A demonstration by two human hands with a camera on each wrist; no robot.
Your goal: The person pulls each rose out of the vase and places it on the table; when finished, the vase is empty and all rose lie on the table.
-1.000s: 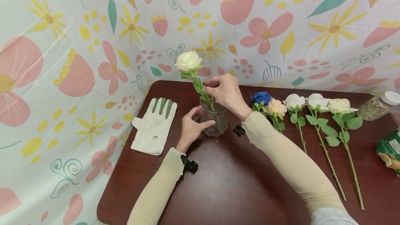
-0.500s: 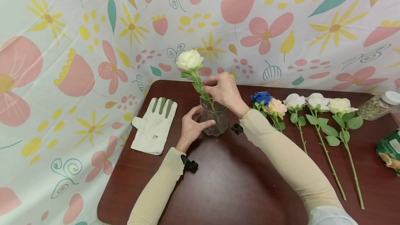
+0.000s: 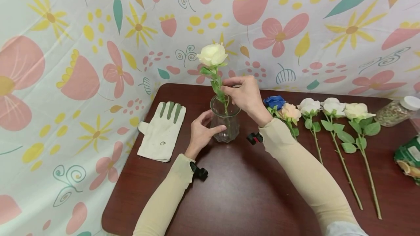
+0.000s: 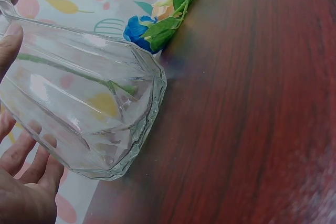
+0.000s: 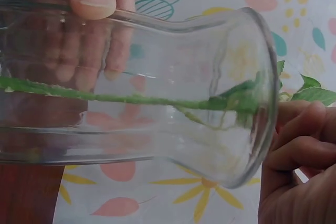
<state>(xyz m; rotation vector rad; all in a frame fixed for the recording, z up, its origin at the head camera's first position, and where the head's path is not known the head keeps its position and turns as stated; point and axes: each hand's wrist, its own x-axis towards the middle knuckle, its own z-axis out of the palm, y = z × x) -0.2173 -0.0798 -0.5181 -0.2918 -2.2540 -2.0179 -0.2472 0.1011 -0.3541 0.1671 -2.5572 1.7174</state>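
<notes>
A cream-white rose [image 3: 212, 54] stands almost upright in a clear glass vase [image 3: 231, 128], its green stem [image 5: 142, 99] visible through the glass in the right wrist view. Just above the rim, my right hand [image 3: 247, 97] pinches the leafy stem between thumb and fingers. From the left side my left hand [image 3: 201, 133] grips the vase, thumb in front and fingers curled behind. The vase's faceted base [image 4: 142, 129] sits on the table, as the left wrist view shows.
A white glove [image 3: 162, 134] lies to the left on the dark table [image 3: 226, 196]. Rightward lie a blue rose [image 3: 274, 102], a peach rose [image 3: 289, 113] and several pale roses [image 3: 333, 106]. Farther right are a lidded jar [image 3: 393, 114] and a green package [image 3: 410, 157].
The white rose has swung from a leftward tilt to nearly upright, moving right and slightly up with my right hand. My left hand and the vase stay in place.
</notes>
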